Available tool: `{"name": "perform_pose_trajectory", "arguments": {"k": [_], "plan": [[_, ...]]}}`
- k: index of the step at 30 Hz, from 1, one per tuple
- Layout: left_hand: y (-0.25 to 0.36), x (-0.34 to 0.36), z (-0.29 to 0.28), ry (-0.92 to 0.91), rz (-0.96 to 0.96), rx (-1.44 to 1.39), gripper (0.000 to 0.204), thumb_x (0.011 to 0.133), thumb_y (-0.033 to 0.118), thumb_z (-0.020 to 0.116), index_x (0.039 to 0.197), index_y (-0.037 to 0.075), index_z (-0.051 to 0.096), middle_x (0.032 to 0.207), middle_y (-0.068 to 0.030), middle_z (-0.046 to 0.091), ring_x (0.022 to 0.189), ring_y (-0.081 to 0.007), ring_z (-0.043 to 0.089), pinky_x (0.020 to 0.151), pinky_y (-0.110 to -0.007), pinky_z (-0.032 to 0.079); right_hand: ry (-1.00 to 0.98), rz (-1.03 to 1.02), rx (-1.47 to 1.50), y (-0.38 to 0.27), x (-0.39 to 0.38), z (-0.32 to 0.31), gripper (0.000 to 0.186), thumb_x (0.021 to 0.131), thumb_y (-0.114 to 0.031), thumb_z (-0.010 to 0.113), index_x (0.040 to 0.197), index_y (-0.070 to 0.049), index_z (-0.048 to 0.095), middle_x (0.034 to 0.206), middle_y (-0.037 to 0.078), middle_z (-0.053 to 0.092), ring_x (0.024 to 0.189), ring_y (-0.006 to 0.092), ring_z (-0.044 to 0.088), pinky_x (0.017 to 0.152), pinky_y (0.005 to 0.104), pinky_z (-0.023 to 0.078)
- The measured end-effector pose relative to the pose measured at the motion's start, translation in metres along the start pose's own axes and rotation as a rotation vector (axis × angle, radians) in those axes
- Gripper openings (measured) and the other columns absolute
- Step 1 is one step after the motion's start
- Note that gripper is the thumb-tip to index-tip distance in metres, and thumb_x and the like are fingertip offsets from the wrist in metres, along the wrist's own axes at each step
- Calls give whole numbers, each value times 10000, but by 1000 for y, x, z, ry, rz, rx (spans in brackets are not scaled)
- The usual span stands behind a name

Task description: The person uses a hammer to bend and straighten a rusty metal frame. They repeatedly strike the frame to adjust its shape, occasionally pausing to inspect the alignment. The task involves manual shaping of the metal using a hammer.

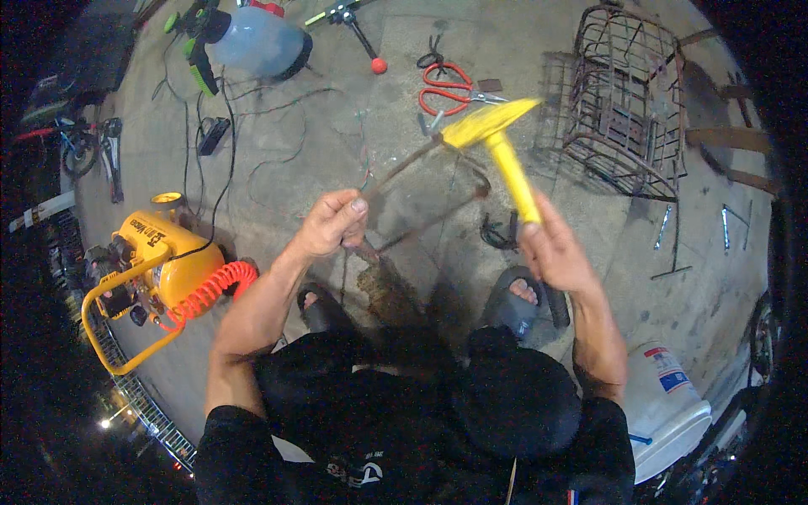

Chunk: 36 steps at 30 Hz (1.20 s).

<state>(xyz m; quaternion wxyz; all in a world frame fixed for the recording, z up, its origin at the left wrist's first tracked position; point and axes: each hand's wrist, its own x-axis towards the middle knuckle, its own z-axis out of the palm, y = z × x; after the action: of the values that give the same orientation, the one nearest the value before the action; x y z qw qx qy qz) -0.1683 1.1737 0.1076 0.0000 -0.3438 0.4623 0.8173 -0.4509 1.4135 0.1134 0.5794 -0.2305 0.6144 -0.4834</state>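
My left hand is closed around a thin, rusty, bent metal rod. One arm of the rod reaches up and right toward the hammer's head. A second rusty length runs lower down to a bent corner; whether it is one piece with the first I cannot tell. In my right hand is a hammer with a yellow head and yellow handle, fingers wrapped round the handle's lower end. The head overlaps the rod's far tip in view; contact is unclear. Beyond it lie red-handled scissors on the concrete floor.
To the left stands a yellow air compressor with a coiled orange hose. A pump sprayer and loose wires lie farther off. At the far right is a rusty wire basket, with wrenches nearer. A white bucket sits close by.
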Motion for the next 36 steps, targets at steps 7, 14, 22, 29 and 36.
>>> {"name": "perform_pose_trajectory", "arguments": {"k": [7,14,22,29,36], "plan": [[-3,-3,-10,144,26,347,295,982,281,548,762,97,480,618,33,399,520,-77,382,463,-254,354,-64,-4,-31,-1,-7,-3,591,1015,-212,458,1526,-135,172,660,-11,444,471,70,403,419,224,372],[4,0,-5,187,134,324,315,975,290,564,748,92,470,609,41,426,521,-64,446,448,-247,349,215,-153,280,5,-7,-8,579,1024,-246,433,1530,-166,162,666,-9,410,467,61,360,405,226,345],[10,-4,-7,255,148,307,326,973,292,563,737,88,471,612,39,426,508,-67,431,459,-248,364,158,-9,49,-5,-4,-11,574,1024,-198,423,1528,-134,158,657,-23,392,476,63,363,428,214,354],[4,-9,-8,255,91,417,289,973,266,560,767,70,512,623,42,456,521,-62,469,477,-238,377,-142,-43,-56,-11,-4,-2,542,1012,-163,433,1513,-128,229,697,-25,453,501,49,396,412,198,345],[7,-20,-13,259,129,415,285,965,275,576,770,74,516,626,43,466,529,-63,470,488,-242,383,103,-49,86,-23,2,2,528,1009,-150,432,1502,-132,241,667,-46,417,516,36,385,431,198,340]]}}
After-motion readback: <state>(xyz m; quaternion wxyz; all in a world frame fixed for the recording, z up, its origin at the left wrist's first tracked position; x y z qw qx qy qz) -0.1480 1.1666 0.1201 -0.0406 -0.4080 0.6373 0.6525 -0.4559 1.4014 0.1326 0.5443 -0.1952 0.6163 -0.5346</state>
